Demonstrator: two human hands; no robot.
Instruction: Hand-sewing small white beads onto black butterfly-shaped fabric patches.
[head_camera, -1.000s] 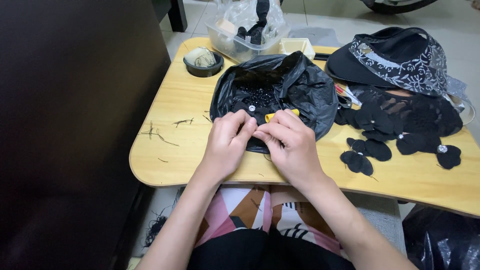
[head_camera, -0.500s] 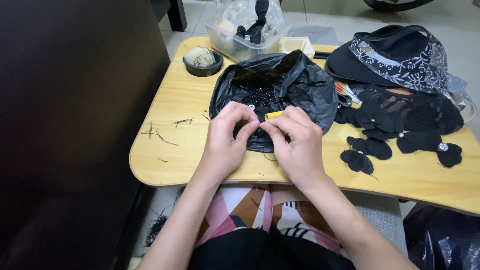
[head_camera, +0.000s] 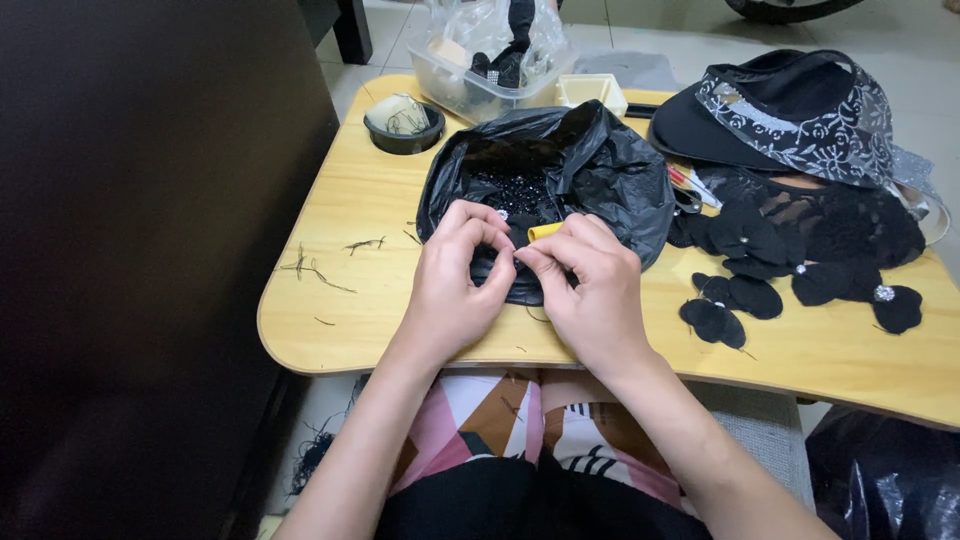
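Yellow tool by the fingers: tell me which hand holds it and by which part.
The right hand pinches the small yellow tool near its lower end, over the black plastic bag. The left hand meets it at the fingertips; what it grips cannot be told.

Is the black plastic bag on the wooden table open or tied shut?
Open: the crinkled black plastic bag has its mouth spread wide, showing small dark beads inside.

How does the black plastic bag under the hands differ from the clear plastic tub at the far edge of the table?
The black plastic bag is soft, crumpled and opaque, lying open and flat; the clear plastic tub is rigid and see-through, standing upright. The bag holds small dark beads; the tub holds dark items and a clear bag. Both hands, left hand and right hand, work over the bag, not the tub. Both rest on the wooden table.
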